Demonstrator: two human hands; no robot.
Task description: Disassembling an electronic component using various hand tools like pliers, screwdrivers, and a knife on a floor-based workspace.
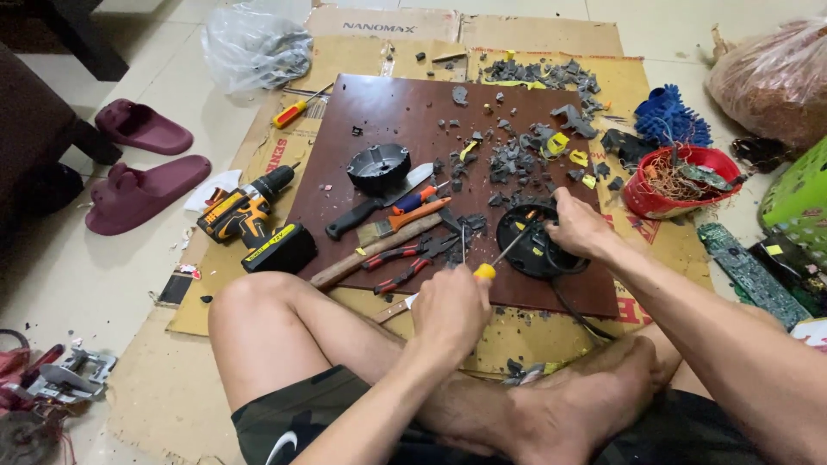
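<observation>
We are gripping a screwdriver (495, 263) in our left hand (450, 308), fist closed round its yellow handle, tip reaching into a black round casing (532, 245). Our right hand (579, 226) is pressing down on that casing's rim, fingers curled, on the brown board (379, 116) beside pliers (409, 258) and grey shards (517, 159).

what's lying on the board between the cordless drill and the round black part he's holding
In the head view, hand tools lie between the cordless drill and the round black part: a black-handled knife, a brush and red-handled pliers.
</observation>
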